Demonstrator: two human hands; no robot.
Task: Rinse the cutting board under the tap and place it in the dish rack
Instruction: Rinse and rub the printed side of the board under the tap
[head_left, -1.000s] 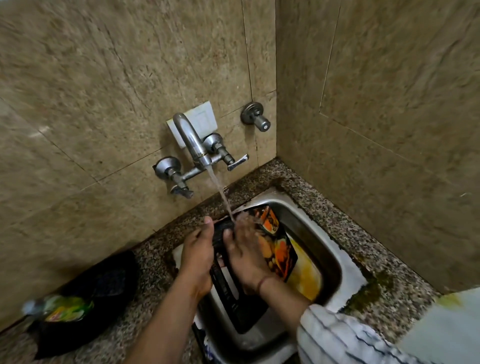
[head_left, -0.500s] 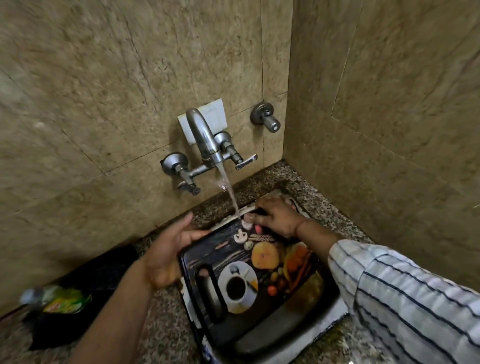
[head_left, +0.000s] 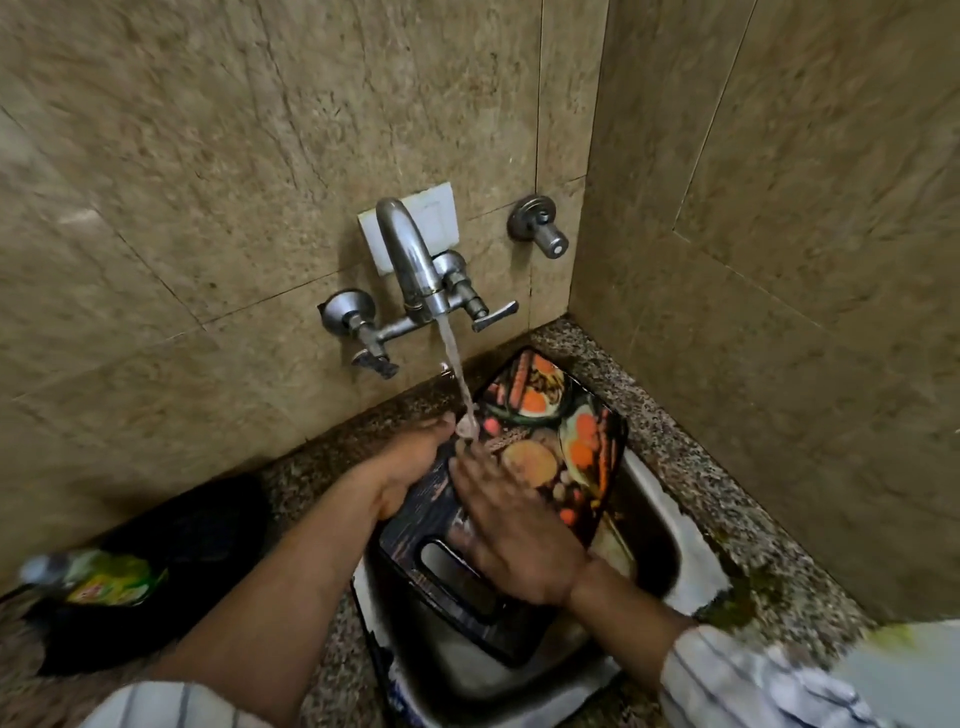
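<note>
A dark cutting board (head_left: 576, 441) printed with fruit and vegetables leans tilted in the steel sink (head_left: 670, 551), its handle slot at the near end. The wall tap (head_left: 415, 270) runs, and the stream lands on the board near my fingertips. My left hand (head_left: 410, 462) grips the board's left edge. My right hand (head_left: 509, 535) lies flat on the board's face, fingers spread, over its middle. No dish rack is in view.
A second tap knob (head_left: 540, 228) sticks out of the wall to the right. A black pan or bag (head_left: 171, 566) with a green-labelled bottle (head_left: 98, 577) sits on the granite counter at the left. Tiled walls close the corner behind and right.
The board has turned from lying flat across the sink to leaning with its printed end far right. My right hand has come from the far edge onto its face; my left grips the edge.
</note>
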